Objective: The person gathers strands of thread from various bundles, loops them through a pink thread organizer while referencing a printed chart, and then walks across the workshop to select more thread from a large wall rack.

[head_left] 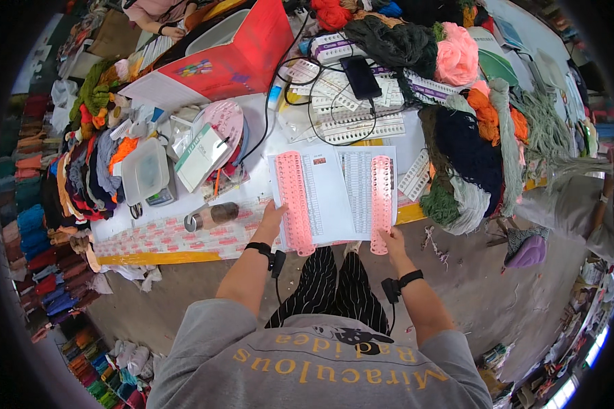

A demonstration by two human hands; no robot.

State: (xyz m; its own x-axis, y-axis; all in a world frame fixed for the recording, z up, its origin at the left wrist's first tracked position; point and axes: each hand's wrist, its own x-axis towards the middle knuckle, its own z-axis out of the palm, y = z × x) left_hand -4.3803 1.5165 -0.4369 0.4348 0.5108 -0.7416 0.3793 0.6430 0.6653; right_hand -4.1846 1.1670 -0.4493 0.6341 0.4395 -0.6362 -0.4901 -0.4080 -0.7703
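Note:
My left hand (273,217) is closed on the left edge of a long pink card strip (295,201) with rows of punched holes. A second pink punched strip (381,198) is pinched near its lower end by my right hand (393,243). White sheets printed with tables (331,204) lie between and under the two strips. Papers and strips overhang the table's front edge a little, before my body. It is hard to tell whether the fingers also grip the sheets.
A dark roll (213,217) lies left of my left hand, beyond it a clear plastic box (145,169). A phone (361,76) with a cable rests on white punched cards (361,126). Yarn skeins (471,150) are heaped at the right. Another person's hand (173,32) shows at far left.

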